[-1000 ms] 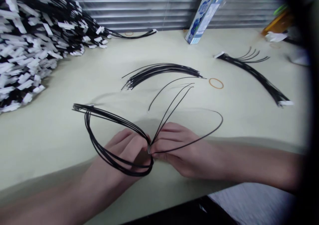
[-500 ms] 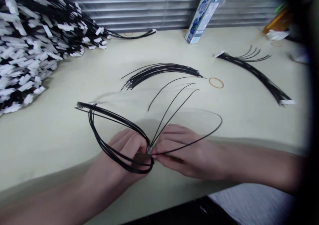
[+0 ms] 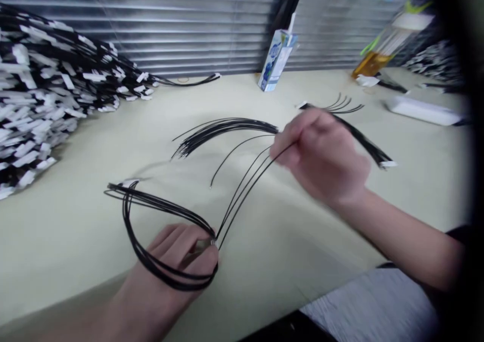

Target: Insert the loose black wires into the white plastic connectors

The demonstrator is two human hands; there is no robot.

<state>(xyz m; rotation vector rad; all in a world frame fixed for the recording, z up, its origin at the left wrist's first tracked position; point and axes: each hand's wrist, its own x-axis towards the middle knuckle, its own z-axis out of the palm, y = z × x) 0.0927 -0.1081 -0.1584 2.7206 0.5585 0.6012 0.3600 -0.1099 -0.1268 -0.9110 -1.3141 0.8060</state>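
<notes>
My left hand [image 3: 181, 253] rests near the table's front edge, fingers pinched on a small connector [image 3: 212, 242] from which several thin black wires run. A looped bundle of those wires [image 3: 151, 216] curls round the hand and out to the left. My right hand [image 3: 321, 155] is raised over the table's middle right, blurred by motion, its fingers pinched on the far end of a black wire [image 3: 245, 190] that runs back to the connector. A loose fan of black wires [image 3: 223, 128] lies on the table beyond.
A big heap of black wires with white tags [image 3: 41, 95] fills the left. A small blue and white carton [image 3: 275, 62] stands at the back by the blinds. Another tagged wire bundle [image 3: 372, 150], a bottle [image 3: 381, 49] and a white tray [image 3: 419, 111] lie at right.
My right hand left the connector and swept up and to the right along a wire. The view tilted up and shifted right. The left hand stayed on the connector.
</notes>
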